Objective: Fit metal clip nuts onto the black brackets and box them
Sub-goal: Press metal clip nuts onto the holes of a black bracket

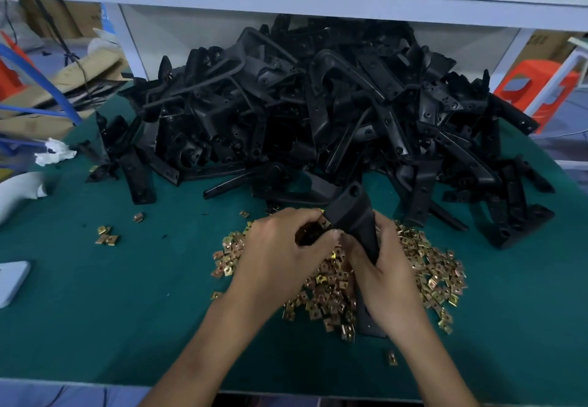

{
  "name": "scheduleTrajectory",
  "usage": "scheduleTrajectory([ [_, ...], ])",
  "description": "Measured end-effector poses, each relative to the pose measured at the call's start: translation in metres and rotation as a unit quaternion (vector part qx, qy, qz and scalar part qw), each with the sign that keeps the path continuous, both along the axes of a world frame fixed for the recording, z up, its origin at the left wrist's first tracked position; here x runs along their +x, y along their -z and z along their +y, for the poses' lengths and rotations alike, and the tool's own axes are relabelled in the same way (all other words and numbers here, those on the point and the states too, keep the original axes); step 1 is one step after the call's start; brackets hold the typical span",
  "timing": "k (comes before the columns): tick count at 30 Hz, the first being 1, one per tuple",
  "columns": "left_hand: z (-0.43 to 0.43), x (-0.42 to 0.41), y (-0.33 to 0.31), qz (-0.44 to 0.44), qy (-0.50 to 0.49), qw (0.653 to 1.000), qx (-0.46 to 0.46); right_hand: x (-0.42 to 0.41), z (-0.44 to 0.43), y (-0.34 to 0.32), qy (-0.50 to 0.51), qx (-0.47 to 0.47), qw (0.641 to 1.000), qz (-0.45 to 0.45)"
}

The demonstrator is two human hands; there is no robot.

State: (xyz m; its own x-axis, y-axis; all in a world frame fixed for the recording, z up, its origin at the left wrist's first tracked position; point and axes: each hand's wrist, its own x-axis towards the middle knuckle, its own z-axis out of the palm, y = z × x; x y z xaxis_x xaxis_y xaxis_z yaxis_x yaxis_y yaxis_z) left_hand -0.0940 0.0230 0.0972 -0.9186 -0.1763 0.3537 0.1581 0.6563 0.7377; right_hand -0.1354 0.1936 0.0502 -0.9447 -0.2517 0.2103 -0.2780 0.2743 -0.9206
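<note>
One black bracket point(350, 215) is held at 6 o'clock over the green surface point(127, 311). The right hand point(385, 276) has its grip wrapped round it. The left hand point(280, 247) has its grip pinching one clip nut point(324, 223) against the bracket's edge. The heap of clip nuts point(429, 276) beneath and the bracket pile point(318, 104) at 12 o'clock are too many to count. The print on the carton point(547, 47) at 2 o'clock is too blurred to read.

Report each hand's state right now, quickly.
Left hand: closed on one end of the long black plastic bracket, fingertip at a small gold-coloured metal clip nut.
Right hand: closed round the same bracket.
</note>
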Motion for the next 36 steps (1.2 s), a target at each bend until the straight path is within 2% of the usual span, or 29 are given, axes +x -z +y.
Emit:
scheduleTrajectory([
  [4, -0.006, -0.022, 0.005, 0.023, 0.004, 1.0, -0.02, -0.027, -0.001, 0.001, -0.013, -0.003, 0.999, -0.043],
  [8, -0.001, -0.034, 0.001, -0.029, 0.021, 0.999, -0.036, -0.041, -0.011, -0.009, -0.04, -0.025, 0.996, -0.082],
  [11, -0.009, -0.038, 0.007, -0.087, 0.053, 0.994, 0.043, -0.046, -0.011, -0.01, -0.026, -0.014, 0.997, -0.075],
  [12, -0.015, -0.041, 0.014, -0.102, 0.049, 0.993, 0.039, -0.048, -0.009, -0.009, -0.019, -0.006, 0.997, -0.074],
  [13, -0.022, -0.042, 0.024, -0.116, 0.045, 0.992, -0.011, -0.048, -0.006, -0.007, -0.012, 0.004, 0.998, -0.068],
  [15, -0.027, -0.043, 0.046, -0.172, 0.046, 0.965, -0.193, -0.044, -0.001, -0.001, -0.003, 0.014, 0.998, -0.061],
  [17, -0.024, -0.04, 0.059, -0.19, 0.035, 0.943, -0.271, -0.035, 0.003, 0.002, 0.001, 0.013, 0.998, -0.068],
  [21, -0.016, -0.037, 0.054, -0.137, 0.032, 0.96, -0.244, -0.014, 0.005, 0.004, 0.005, 0.054, 0.997, -0.052],
  [29, -0.016, -0.043, 0.047, -0.18, 0.044, 0.958, -0.218, 0.001, 0.009, 0.008, 0.02, 0.098, 0.993, -0.068],
  [32, -0.015, -0.051, 0.048, -0.21, 0.045, 0.969, -0.126, -0.003, 0.009, 0.008, 0.017, 0.101, 0.992, -0.078],
  [36, -0.022, -0.059, 0.041, -0.201, 0.023, 0.979, 0.025, -0.008, 0.007, 0.006, 0.014, 0.113, 0.991, -0.071],
])
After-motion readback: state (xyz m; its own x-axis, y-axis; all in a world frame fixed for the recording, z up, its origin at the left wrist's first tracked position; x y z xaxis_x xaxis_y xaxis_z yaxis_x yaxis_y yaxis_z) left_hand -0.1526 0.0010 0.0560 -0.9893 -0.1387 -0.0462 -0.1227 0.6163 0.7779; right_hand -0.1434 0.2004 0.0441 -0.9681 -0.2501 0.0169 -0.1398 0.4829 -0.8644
